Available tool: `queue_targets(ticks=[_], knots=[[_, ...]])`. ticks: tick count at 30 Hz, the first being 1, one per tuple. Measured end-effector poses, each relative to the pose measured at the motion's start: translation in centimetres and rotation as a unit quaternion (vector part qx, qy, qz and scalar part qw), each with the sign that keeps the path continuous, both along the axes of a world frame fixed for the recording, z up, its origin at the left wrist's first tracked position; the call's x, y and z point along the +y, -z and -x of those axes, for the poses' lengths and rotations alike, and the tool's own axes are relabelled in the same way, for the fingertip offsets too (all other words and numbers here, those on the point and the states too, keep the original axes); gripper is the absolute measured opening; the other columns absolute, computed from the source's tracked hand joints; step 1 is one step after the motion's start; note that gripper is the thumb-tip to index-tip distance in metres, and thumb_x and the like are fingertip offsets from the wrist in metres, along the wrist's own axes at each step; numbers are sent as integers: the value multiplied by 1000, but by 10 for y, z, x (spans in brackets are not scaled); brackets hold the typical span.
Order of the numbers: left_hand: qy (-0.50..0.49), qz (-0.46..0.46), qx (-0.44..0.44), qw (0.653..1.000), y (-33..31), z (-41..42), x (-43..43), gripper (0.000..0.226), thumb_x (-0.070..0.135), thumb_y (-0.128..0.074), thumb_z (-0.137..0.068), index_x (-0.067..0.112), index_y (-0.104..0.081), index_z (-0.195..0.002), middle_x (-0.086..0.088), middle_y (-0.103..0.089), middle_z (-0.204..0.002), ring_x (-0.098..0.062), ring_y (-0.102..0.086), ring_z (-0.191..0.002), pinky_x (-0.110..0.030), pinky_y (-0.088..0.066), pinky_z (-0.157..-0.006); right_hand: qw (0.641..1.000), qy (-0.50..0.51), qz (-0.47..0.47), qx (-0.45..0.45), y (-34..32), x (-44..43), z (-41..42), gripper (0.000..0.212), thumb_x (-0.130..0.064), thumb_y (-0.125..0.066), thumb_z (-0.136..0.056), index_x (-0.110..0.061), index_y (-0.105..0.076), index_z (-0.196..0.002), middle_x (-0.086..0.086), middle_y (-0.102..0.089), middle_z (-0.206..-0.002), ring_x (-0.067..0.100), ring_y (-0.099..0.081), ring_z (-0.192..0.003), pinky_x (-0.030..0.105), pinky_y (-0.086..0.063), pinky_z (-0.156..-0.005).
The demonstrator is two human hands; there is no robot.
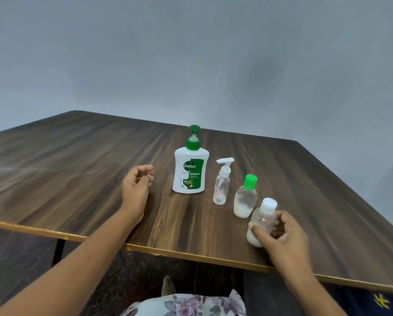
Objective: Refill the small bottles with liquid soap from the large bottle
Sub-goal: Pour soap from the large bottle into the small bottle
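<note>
The right hand (279, 233) is gripping the white-capped small bottle (262, 222), tilted, while the left hand (137, 185) is hovering loosely curled, holding nothing, over the desk (77, 167).

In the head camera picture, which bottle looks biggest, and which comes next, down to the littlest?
1. Dettol pump bottle: clearly largest.
2. Green-capped bottle and white-capped bottle, held by the right hand: look alike; the held one is nearer, so unranked.
3. Clear pump bottle: about as tall, but slimmest.

Large soap bottle (189, 172): one. Small ones: three: white-pump bottle (221, 185), green-cap bottle (245, 197), white-cap bottle (262, 221) between fingers (258, 231). Hands: two: left hand (136, 185), right hand (284, 238). Tabletop (77, 167): one.
</note>
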State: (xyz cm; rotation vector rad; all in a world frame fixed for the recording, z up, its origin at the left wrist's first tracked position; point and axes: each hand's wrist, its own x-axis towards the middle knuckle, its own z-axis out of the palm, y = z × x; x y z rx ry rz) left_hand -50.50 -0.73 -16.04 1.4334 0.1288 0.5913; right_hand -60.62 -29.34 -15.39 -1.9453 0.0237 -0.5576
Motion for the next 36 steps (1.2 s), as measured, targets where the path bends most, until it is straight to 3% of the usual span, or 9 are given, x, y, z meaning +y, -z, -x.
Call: queue_targets(ticks=[4,8,14,18,23,27,31,34,36], knots=[[-31,-111,-98,988,2,13,-8,15,22,-48,-91,20,-62,-97,-4,-65,-94,-18,-62,-91,-35,-51,-83,972,-221,-81,19,-2,42,2,34,-24,-80,-64,-13,-66,-93,-1,-73,-85,4,-68,-76,16,-50,-67],[-24,-249,-240,938,-6,11,-3,34,36,-37,-93,13,-57,-109,3,-63,-90,-9,-60,-85,-29,-47,-77,947,-320,37,12,-16,86,-38,31,-41,-70,-67,-19,-62,-88,-12,-62,-80,-2,-57,-74,13,-43,-67],[16,-564,-394,725,-10,-29,34,50,50,-20,-98,13,-49,-116,5,-54,-90,-12,-52,-79,-36,-36,-82,929,-352,111,-22,-17,119,-87,36,-42,-72,-72,-19,-64,-98,-9,-65,-87,6,-60,-79,26,-48,-71],[24,-610,-437,661,-13,-53,38,46,45,-13,-100,14,-47,-95,5,-40,-88,-16,-44,-71,-37,-37,-79,932,-339,115,-48,-10,120,-102,35,-44,-73,-73,-21,-65,-99,-7,-66,-89,12,-62,-83,35,-52,-75],[24,-603,-444,663,-11,-57,36,47,49,-11,-99,16,-40,-81,4,-38,-78,-15,-36,-60,-32,-33,-71,925,-360,109,-53,-4,119,-107,34,-36,-75,-76,-20,-66,-105,-9,-66,-94,7,-62,-87,27,-51,-78],[38,-552,-419,720,-7,-57,30,48,50,-17,-99,18,-36,-69,-1,-41,-57,-16,-33,-49,-35,-34,-58,935,-300,163,-95,1,119,-112,47,-49,-69,-74,-24,-62,-113,-13,-61,-104,5,-58,-97,23,-48,-85],[47,-527,-368,764,-11,-57,36,60,61,-23,-95,14,-42,-61,1,-39,-56,-14,-33,-51,-38,-33,-56,930,-203,267,-151,1,124,-106,50,-56,-58,-77,-25,-59,-116,-11,-60,-104,5,-58,-94,23,-50,-78],[37,-510,-362,780,-14,-53,39,61,64,-24,-92,11,-54,-89,2,-51,-71,-11,-43,-62,-35,-35,-64,934,-185,260,-159,-1,126,-102,45,-54,-57,-77,-26,-57,-113,-12,-60,-102,5,-59,-89,23,-52,-71],[45,-521,-387,760,-13,-51,36,49,54,-29,-93,12,-51,-104,3,-55,-84,-11,-49,-69,-36,-36,-68,940,-192,247,-140,-2,124,-102,45,-56,-57,-77,-27,-56,-112,-14,-59,-103,3,-57,-89,21,-50,-73]])
